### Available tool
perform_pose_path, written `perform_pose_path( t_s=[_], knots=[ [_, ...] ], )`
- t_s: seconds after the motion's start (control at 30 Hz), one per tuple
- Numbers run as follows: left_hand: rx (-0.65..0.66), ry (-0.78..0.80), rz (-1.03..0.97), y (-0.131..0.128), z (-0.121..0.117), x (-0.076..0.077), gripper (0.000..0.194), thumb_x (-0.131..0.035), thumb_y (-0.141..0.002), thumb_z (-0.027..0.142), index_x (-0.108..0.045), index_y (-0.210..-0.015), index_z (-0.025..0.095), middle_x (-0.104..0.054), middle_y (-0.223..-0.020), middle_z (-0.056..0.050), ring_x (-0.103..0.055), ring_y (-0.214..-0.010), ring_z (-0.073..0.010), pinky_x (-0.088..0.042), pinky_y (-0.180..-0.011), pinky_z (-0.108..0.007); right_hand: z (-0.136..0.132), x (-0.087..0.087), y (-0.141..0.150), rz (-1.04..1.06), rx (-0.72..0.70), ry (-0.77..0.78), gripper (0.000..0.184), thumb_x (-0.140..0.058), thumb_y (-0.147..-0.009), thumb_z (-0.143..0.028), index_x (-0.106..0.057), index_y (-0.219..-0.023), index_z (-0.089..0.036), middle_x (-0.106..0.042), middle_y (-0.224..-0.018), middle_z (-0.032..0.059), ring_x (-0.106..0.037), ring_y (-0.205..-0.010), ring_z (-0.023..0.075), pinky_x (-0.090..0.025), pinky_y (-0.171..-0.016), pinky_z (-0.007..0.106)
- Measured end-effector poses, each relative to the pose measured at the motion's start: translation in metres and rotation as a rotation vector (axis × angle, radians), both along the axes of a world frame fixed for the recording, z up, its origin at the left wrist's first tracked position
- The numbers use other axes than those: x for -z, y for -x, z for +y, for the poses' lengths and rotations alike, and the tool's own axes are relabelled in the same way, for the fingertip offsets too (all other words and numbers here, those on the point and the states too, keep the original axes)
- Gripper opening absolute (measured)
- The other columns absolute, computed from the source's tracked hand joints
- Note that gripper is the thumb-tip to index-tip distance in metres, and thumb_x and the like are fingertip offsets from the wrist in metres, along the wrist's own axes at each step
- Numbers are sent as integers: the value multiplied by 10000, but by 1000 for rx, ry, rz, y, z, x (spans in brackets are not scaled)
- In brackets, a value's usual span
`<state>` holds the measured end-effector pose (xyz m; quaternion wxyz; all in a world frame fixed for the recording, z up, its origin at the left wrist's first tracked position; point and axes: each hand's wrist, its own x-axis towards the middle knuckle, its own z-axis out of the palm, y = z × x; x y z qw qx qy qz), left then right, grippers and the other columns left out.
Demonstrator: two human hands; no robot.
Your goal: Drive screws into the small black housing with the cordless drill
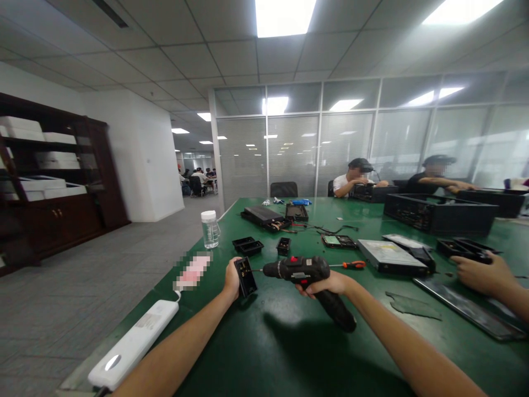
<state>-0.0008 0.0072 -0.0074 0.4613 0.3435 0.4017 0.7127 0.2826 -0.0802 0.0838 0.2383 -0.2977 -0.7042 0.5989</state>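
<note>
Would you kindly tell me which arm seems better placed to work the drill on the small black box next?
Right, I think: the right grip holds the power drill, its bit pointing toward the small black box, while the left grip is occupied holding that box.

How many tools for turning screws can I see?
2: a power drill in the right hand, pointing at the black box in the left hand, and an orange-handled screwdriver on the table. Others may be hidden.
</note>
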Motion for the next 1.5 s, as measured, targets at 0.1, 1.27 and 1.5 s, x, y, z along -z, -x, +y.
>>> perform_pose_path(
  t_s=[0.1, 1.27, 1.5],
  knots=[
    [-26, -13, 12, 0, 0, 1, 259, -518, -667, 417, -596, -753, 186, -559, -611, 18, -515, -543, -138, -416, -551, -261, -2, -10, 1, 3, 16, 14, 214, -687, -629, -283, -676, -774, -127, -654, -837, 131, -598, -774, 204, -426, -713, 352],
    [-8, -65, 99, 1, -2, -3, 289, -511, -660, 435, -585, -758, 173, -536, -593, 26, -480, -520, -129, -404, -543, -257, 7, 5, -5, -82, -56, -213, 206, -673, -700, -382, -661, -828, -221, -634, -801, 59, -626, -728, 196, -522, -734, 327],
    [-6, -76, 115, 2, 0, -2, 268, -499, -667, 430, -577, -714, 178, -530, -581, 24, -484, -520, -130, -397, -535, -252, 4, 4, -2, -68, -46, -160, 180, -671, -691, -358, -655, -816, -229, -626, -807, 54, -617, -710, 186, -521, -726, 327]
  ],
)
